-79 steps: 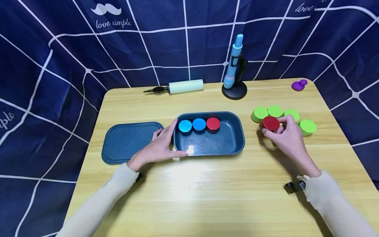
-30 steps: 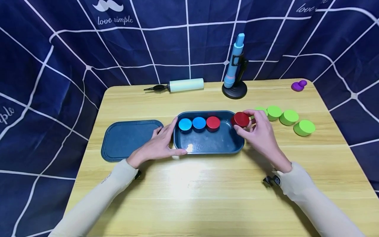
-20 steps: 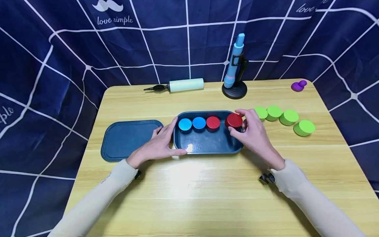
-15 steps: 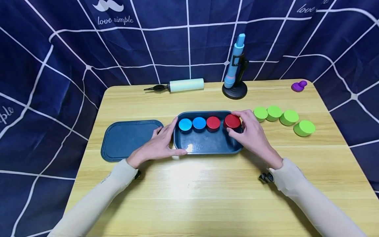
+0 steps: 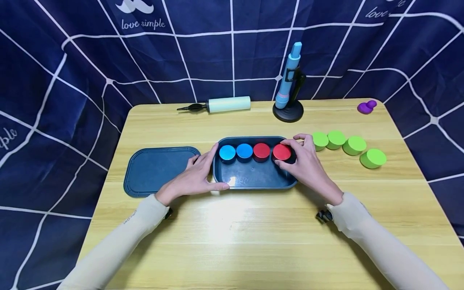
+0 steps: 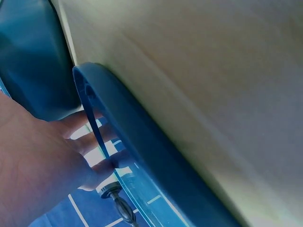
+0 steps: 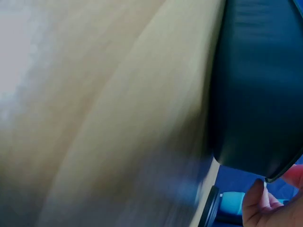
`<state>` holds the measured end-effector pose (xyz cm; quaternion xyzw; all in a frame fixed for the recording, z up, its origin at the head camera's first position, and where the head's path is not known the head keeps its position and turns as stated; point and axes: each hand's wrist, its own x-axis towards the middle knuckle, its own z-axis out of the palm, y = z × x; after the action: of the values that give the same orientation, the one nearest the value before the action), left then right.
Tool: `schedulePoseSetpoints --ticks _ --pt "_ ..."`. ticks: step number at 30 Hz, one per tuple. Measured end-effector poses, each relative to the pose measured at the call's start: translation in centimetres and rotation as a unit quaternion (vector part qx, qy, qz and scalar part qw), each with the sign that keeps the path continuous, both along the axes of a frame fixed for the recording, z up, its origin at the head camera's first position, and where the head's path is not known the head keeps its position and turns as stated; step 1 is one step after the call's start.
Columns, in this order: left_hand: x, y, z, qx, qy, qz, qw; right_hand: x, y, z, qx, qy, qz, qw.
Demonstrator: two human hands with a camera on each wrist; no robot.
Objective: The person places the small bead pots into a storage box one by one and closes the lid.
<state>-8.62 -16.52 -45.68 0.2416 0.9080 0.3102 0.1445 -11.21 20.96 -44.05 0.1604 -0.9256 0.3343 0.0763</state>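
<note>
My right hand (image 5: 304, 163) pinches a red cylinder (image 5: 281, 152) with a shiny flat top, thumb at its near side and fingers at its far side. It is low inside the right end of a dark blue rectangular box (image 5: 253, 188). Left of it in the box stand another red cylinder (image 5: 261, 152) and two blue ones (image 5: 244, 152), in one row along the far wall. My left hand (image 5: 192, 177) rests against the box's left end, thumb along the near rim and fingers stretched along the left wall. In the right wrist view the box hides the held cylinder.
A dark blue lid (image 5: 159, 171) lies left of the box, partly under my left fingers. Several green cylinders (image 5: 354, 145) stand at the right. Toward the back are a hand pump (image 5: 229, 104), a light-blue pen-like device (image 5: 288, 76) on a black stand and a purple knob-like piece (image 5: 367, 106).
My right hand has carried the red cylinder left from beside the green ones, over the box's right wall, and down into the box. My left hand has stayed at the box's left end.
</note>
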Motion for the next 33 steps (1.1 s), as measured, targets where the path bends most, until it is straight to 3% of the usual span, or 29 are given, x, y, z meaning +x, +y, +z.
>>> schedulePoseSetpoints --ticks 17,33 --pt "0.1 0.0 -0.1 0.003 0.001 -0.001 1.0 -0.9 -0.3 0.5 0.038 -0.096 0.013 0.995" --pt "0.1 0.0 -0.2 -0.002 0.003 0.0 1.0 -0.9 -0.3 0.3 0.039 -0.108 0.013 0.993"
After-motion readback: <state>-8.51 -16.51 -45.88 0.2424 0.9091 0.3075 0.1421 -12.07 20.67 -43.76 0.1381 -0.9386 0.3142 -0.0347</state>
